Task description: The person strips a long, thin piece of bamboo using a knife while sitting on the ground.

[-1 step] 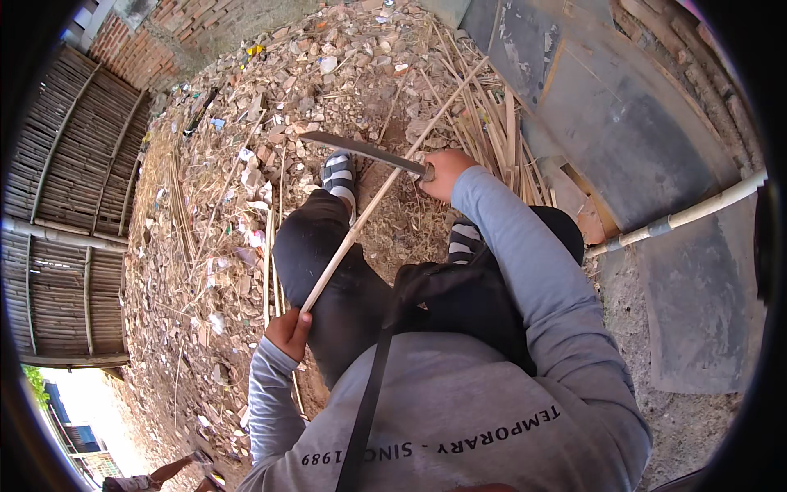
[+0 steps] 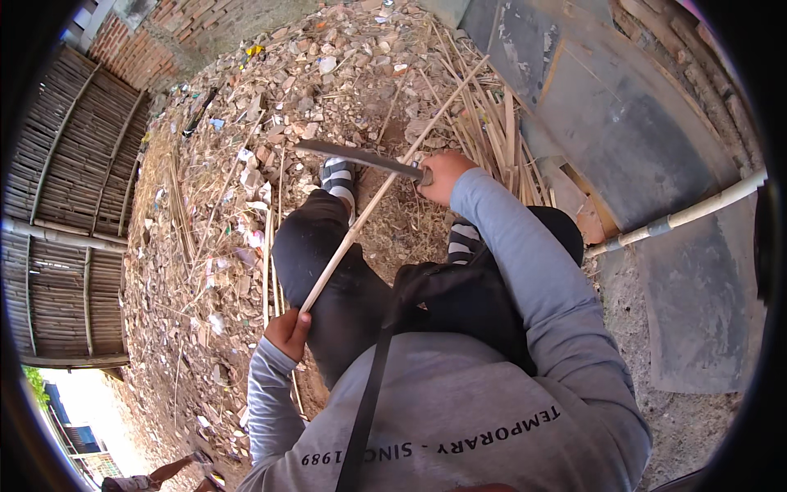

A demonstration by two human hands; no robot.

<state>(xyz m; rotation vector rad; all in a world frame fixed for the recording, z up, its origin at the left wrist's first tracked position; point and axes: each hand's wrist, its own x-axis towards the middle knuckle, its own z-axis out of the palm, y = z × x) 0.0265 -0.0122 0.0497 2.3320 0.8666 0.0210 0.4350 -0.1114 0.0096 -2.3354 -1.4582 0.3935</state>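
A long, pale bamboo strip (image 2: 352, 236) slants from beside my left thigh up to the far right. Its near end is gripped in my left hand (image 2: 287, 334), thumb pressed along it. My right hand (image 2: 447, 176) is closed around the handle of a machete (image 2: 348, 154), whose dark blade points left. Blade and strip cross just left of the right hand; whether the edge bites into the bamboo I cannot tell. Below the blade, the strip passes over my left leg (image 2: 316, 238).
Several loose bamboo strips (image 2: 484, 123) lie in a heap beyond my right hand. Broken brick and litter (image 2: 221, 205) cover the ground. Dark flat boards (image 2: 631, 123) and a pale pole (image 2: 680, 215) are at the right. A bamboo wall (image 2: 65, 164) stands left; another person's arm (image 2: 172, 469) shows lower left.
The machete's tip has dropped slightly nearer to me and a little left, its handle shifting slightly with my right hand. My left hand and the strip look the same.
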